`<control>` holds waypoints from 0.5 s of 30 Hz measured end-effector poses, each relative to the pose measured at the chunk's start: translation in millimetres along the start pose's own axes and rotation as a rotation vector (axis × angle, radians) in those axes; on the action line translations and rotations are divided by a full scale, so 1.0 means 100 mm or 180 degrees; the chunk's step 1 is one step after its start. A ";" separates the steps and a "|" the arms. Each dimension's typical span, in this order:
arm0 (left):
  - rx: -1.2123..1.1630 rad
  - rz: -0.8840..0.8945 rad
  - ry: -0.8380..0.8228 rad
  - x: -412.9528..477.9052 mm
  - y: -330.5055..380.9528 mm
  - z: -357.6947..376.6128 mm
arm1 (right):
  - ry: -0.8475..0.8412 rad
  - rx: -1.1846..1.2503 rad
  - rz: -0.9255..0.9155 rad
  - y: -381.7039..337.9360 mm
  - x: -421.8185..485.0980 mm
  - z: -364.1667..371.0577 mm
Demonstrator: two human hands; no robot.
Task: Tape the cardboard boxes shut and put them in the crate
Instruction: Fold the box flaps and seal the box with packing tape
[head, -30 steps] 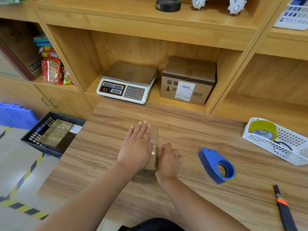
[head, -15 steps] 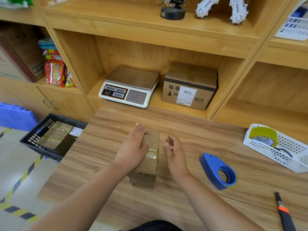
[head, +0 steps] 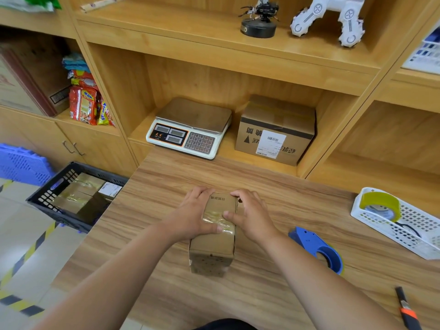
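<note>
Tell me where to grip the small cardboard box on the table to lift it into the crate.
Grip the small cardboard box by its two long side faces, one hand from each side. It lies flat, narrow and elongated, with both sides free. The left hand and right hand already flank it; the crate sits left.

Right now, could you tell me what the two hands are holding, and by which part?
Both hold the small brown cardboard box on the wooden table: left hand and right hand grip opposite sides, thumbs pressed on its taped top.
</note>
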State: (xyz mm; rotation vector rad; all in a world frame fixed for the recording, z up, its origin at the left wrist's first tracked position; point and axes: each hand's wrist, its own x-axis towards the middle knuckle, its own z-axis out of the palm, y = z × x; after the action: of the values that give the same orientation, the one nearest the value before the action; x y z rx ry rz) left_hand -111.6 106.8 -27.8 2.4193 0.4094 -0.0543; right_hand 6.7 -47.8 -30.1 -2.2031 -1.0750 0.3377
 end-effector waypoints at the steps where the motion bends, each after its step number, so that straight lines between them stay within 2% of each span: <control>1: -0.0047 0.0000 0.0016 0.00 -0.01 0.00 | 0.0099 -0.0013 0.0011 -0.01 0.02 0.02; 5: -0.0265 0.0059 0.0134 0.00 -0.04 0.02 | 0.0215 -0.0026 0.0014 -0.08 0.06 0.05; 10: -0.0308 0.0132 0.0229 0.01 -0.06 0.06 | -0.0612 -0.0193 -0.0231 -0.01 0.03 0.00; 13: -0.0389 0.0167 0.0306 0.03 -0.08 0.06 | -0.1066 -0.0212 -0.0172 0.01 0.04 -0.02; 15: -0.0453 0.0174 0.0374 0.05 -0.07 0.05 | -0.1187 -0.0329 -0.0128 -0.01 0.05 0.00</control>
State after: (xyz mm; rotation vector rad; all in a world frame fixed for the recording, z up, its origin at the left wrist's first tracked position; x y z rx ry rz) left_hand -109.1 110.2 -36.8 2.2982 0.3866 0.1373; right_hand 9.1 -43.6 -28.7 -2.2590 -1.3575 0.7106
